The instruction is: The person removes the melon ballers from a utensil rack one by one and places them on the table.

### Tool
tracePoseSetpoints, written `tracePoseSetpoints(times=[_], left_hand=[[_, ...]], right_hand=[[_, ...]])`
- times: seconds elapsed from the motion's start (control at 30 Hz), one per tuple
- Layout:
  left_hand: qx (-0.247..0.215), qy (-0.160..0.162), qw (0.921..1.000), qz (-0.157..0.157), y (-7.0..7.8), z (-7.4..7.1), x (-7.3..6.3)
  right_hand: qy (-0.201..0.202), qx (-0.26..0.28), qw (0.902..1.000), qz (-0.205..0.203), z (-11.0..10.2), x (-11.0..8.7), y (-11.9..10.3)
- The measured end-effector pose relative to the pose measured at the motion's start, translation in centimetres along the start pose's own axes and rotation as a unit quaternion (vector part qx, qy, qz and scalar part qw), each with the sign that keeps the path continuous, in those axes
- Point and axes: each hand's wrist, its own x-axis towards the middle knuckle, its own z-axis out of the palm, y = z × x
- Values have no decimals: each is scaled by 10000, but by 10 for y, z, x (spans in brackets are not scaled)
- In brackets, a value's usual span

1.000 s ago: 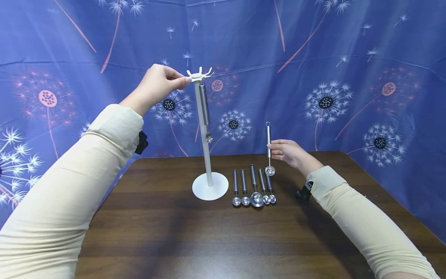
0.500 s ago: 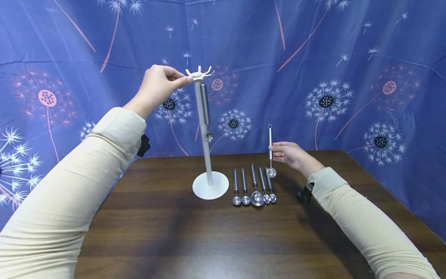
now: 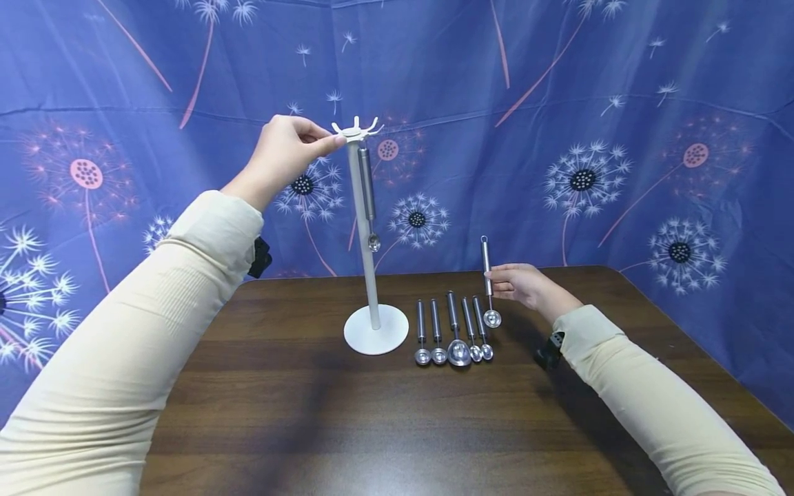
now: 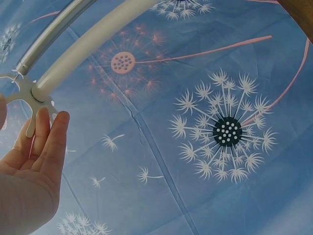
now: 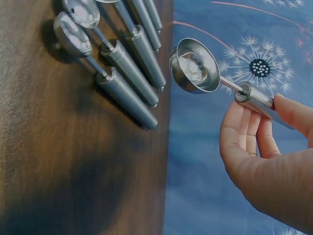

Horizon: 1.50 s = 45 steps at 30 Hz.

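Note:
My left hand (image 3: 282, 153) pinches the edge of the hooked top of a white stand (image 3: 367, 234), thumb in front. From one of its hooks hangs a steel melon baller (image 3: 368, 186), bowl down. The left wrist view shows the fingers against an arm of the hook plate (image 4: 30, 100). My right hand (image 3: 521, 284) pinches another melon baller (image 3: 486, 269) by its handle, upright with the ring on top and the bowl below, above the table. In the right wrist view its round bowl (image 5: 195, 66) appears hollow side toward the camera.
Several steel scoops (image 3: 459, 353) lie in a row on the brown wooden table (image 3: 372, 427), between the stand's round base (image 3: 351, 332) and my right hand. The middle one has the largest bowl. A blue dandelion-print curtain (image 3: 471, 89) hangs behind.
My right hand has moved slightly right and down with the melon baller, bringing it lower toward the table. The left hand keeps its pinch on the stand's top.

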Motion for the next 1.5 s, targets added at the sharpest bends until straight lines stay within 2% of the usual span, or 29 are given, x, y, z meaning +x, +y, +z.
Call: tracePoseSetpoints(times=[0.3, 0.8, 1.5], left_hand=[[20, -18, 10000, 27, 2, -1, 1], [-159, -111, 9998, -26, 1, -3, 0], [-218, -227, 9995, -89, 3, -3, -1]], right_hand=[[-101, -545, 9984, 112, -8, 2, 17], [-115, -962, 9945, 403, -16, 7, 47], [120, -968, 9898, 1036, -13, 10, 64]])
